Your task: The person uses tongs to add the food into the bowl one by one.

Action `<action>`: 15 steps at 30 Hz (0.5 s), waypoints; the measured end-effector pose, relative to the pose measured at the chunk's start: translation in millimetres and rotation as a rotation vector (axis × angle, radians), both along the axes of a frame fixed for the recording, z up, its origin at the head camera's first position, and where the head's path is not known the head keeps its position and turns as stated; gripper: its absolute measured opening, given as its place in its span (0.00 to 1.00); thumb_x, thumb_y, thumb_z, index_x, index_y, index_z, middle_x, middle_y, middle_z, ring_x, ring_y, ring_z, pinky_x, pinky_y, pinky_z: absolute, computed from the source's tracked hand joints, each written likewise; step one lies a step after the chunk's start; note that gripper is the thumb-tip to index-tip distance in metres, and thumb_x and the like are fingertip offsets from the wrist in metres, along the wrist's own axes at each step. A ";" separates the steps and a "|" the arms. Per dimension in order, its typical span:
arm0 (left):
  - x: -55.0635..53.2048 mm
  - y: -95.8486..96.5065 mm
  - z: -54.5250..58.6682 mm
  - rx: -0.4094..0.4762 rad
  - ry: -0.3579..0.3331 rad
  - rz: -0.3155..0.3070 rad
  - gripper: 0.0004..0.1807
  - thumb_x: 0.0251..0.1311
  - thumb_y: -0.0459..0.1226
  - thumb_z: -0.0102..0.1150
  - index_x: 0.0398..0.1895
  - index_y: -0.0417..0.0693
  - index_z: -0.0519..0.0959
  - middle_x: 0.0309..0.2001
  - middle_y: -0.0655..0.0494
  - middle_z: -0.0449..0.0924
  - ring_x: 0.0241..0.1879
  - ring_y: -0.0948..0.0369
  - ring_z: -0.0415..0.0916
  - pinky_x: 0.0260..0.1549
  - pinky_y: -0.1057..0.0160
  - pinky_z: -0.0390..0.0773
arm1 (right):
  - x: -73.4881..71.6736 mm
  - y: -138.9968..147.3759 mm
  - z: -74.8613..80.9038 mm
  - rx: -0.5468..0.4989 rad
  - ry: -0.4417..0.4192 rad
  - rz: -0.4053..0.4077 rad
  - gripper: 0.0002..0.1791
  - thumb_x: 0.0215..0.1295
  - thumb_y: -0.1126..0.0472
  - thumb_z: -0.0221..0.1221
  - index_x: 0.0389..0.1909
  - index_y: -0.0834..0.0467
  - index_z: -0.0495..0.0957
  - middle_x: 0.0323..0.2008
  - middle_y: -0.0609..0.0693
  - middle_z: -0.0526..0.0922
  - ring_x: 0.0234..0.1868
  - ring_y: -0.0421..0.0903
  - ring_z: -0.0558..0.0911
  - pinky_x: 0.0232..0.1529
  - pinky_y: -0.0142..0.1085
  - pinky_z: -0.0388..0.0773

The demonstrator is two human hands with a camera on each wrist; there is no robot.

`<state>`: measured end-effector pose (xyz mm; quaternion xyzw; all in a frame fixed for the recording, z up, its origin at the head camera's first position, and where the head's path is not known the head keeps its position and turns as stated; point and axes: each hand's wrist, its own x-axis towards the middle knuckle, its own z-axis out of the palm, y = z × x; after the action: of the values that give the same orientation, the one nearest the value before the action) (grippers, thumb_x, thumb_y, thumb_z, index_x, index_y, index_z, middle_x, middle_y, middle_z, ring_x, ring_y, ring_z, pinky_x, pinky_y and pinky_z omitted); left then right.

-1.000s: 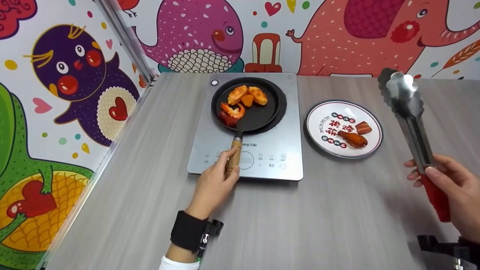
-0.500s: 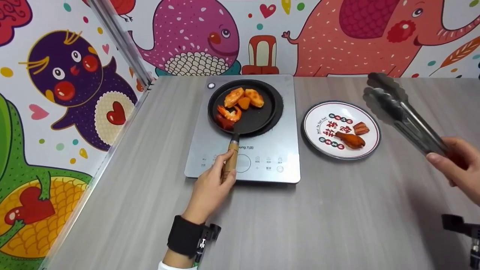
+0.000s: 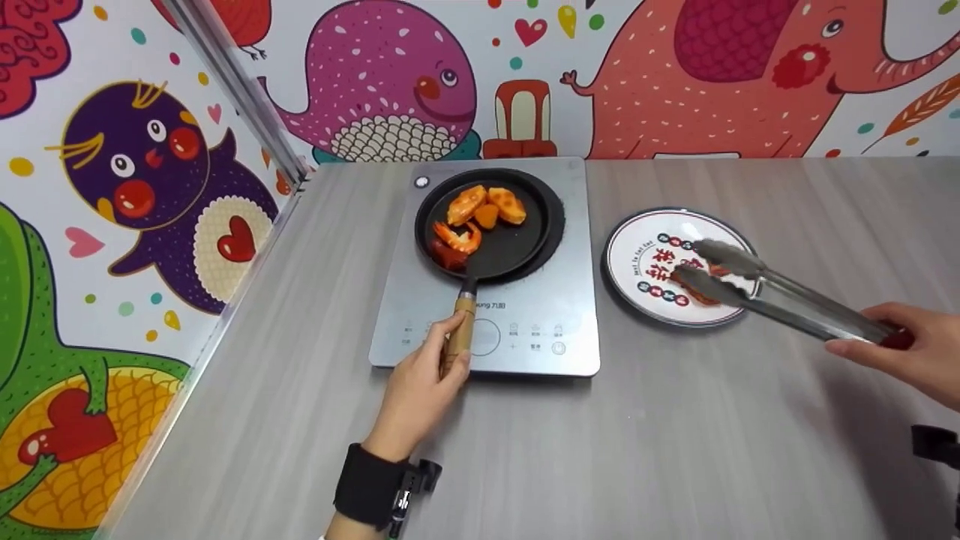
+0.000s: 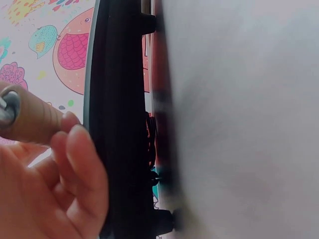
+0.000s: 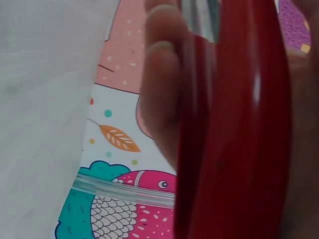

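Note:
My left hand grips the wooden handle of a black frying pan. In the pan lie a shrimp, two browned orange pieces, a small orange chunk and a dark red piece. My right hand holds metal tongs by their red handles. The tongs' spread tips are over the plate, around a drumstick and a reddish meat slice, both partly hidden. Whether the tips touch the food I cannot tell.
The pan stands on a silver induction cooker, set back toward the wall. The plate lies to the cooker's right on a grey wood-grain table. Walls with cartoon animals close off the back and left.
The right hand has turned the tongs from upright to slanting left and lowered their tips over the plate. The left hand keeps its grip on the pan handle.

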<state>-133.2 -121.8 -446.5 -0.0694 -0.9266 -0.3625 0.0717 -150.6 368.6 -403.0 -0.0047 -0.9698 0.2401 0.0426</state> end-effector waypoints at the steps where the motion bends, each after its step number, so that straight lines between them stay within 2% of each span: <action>1: 1.1 -0.5 -0.5 0.002 -0.003 0.003 0.25 0.60 0.48 0.47 0.61 0.70 0.61 0.51 0.55 0.75 0.37 0.63 0.74 0.32 0.61 0.73 | -1.1 0.5 -1.8 0.018 -0.008 0.009 0.28 0.48 0.48 0.64 0.38 0.68 0.72 0.19 0.51 0.70 0.16 0.37 0.63 0.15 0.31 0.58; 9: 1.9 -2.2 1.5 0.007 -0.001 0.005 0.25 0.60 0.49 0.48 0.62 0.69 0.60 0.51 0.53 0.74 0.39 0.61 0.75 0.33 0.59 0.73 | -6.5 6.6 -10.6 0.053 0.039 0.043 0.28 0.42 0.49 0.68 0.34 0.68 0.73 0.17 0.48 0.68 0.17 0.36 0.63 0.15 0.31 0.57; 15: 1.1 0.0 0.4 0.006 0.004 -0.011 0.25 0.60 0.49 0.47 0.62 0.67 0.61 0.48 0.53 0.76 0.36 0.63 0.74 0.32 0.61 0.73 | -9.0 17.4 -23.8 0.084 0.063 0.061 0.29 0.42 0.49 0.68 0.38 0.67 0.74 0.16 0.47 0.69 0.16 0.36 0.63 0.14 0.32 0.58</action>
<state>-132.0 -121.8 -446.1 -0.0749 -0.9251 -0.3654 0.0718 -159.6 386.0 -426.8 0.0344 -0.9769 0.2004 0.0659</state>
